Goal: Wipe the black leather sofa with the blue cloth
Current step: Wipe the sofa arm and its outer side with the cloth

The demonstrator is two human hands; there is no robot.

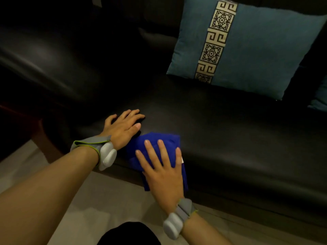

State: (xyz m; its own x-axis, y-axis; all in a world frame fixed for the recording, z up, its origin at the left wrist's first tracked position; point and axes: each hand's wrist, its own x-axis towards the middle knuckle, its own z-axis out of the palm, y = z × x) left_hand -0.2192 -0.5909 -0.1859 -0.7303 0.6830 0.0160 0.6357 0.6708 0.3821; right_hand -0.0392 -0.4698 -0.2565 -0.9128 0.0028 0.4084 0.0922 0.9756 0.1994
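right hand (163, 171) presses flat, fingers spread, on the blue cloth (154, 151) at the sofa (230, 129) seat's front edge; left hand (122, 128) flat beside it at 10 o'clock; teal cushion (247, 48) at 1 o'clock.

Free room / obstacles, sofa seat:
- Seat leather (230, 124) to the right of my right hand (162, 171): open run, nothing on it up to the pillow.
- Teal pillow (247, 48): leans at the back, blocks the rear of the seat on the right side.
- 2nd teal cushion (319, 99): only a corner shows at far right edge.
- Armrest (44, 59): bulky wall on the left, closes that side.
- My left hand (123, 129): flat on seat, touching blue cloth (155, 142), blocks leftward pass.
- Floor (99, 200): open below front edge.
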